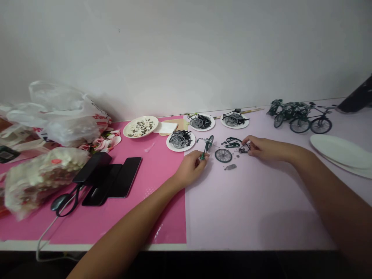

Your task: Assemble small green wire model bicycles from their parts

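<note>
My left hand [192,168] pinches a small dark green front fork with handlebar and wheel [209,144], held just over the table. To the right, my right hand [259,148] has its fingers closed on a thin black bicycle part [244,148]. Between the hands a loose spoked wheel [223,155] lies flat, with a green frame piece [233,142] behind it. A small grey piece [230,167] and several tiny dark bits rest near the wheel.
Behind are small white plates of black parts [180,140] and a bowl of small pieces [140,127]. Assembled toy bicycles [321,124] stand at the back right, near stacked white plates [343,151]. Phones [124,177], a black device [92,168] and plastic bags [65,120] occupy the left.
</note>
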Demonstrator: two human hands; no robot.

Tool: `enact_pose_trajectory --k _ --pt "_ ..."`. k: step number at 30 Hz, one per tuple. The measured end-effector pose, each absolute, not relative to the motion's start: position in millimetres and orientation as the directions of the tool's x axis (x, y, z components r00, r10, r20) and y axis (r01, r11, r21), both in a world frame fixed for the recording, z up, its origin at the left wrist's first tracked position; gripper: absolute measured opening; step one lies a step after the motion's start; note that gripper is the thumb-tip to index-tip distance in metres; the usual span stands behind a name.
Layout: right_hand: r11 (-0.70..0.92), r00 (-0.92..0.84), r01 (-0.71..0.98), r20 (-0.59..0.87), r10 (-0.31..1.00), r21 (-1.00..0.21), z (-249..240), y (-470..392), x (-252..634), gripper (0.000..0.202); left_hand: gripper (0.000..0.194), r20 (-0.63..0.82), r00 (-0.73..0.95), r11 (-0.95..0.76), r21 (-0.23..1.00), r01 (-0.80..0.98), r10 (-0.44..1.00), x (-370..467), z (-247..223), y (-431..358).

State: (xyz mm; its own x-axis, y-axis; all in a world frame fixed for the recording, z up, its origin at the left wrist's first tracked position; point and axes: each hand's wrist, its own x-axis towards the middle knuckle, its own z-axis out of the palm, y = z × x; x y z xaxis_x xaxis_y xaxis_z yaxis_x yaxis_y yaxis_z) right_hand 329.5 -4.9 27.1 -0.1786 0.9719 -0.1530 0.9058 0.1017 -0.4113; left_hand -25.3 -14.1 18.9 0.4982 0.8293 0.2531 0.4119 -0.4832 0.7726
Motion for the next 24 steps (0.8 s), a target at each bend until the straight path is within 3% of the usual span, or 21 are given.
enact_pose_trajectory --k 5,14,18,24 --pt "0.088 -0.158 0.93 -0.172 0.972 -0.357 38 -10 319 0.042 0.031 0.247 0.499 -0.48 0.772 0.417 0.83 -26 18 -13" --pt "0.198 -0.175 0.879 0.093 0.98 -0.433 48 -9 316 0.038 0.029 0.239 0.494 -0.47 0.775 0.421 0.836 -25 18 -12" --pt "0.227 -0.154 0.906 0.221 0.963 -0.359 52 -6 314 0.02 0.026 0.265 0.462 -0.454 0.813 0.365 0.846 -24 12 -10" --pt "0.301 -0.218 0.925 0.323 0.921 -0.233 49 0 315 0.018 0.024 0.291 0.406 -0.434 0.84 0.326 0.867 -25 14 -11"
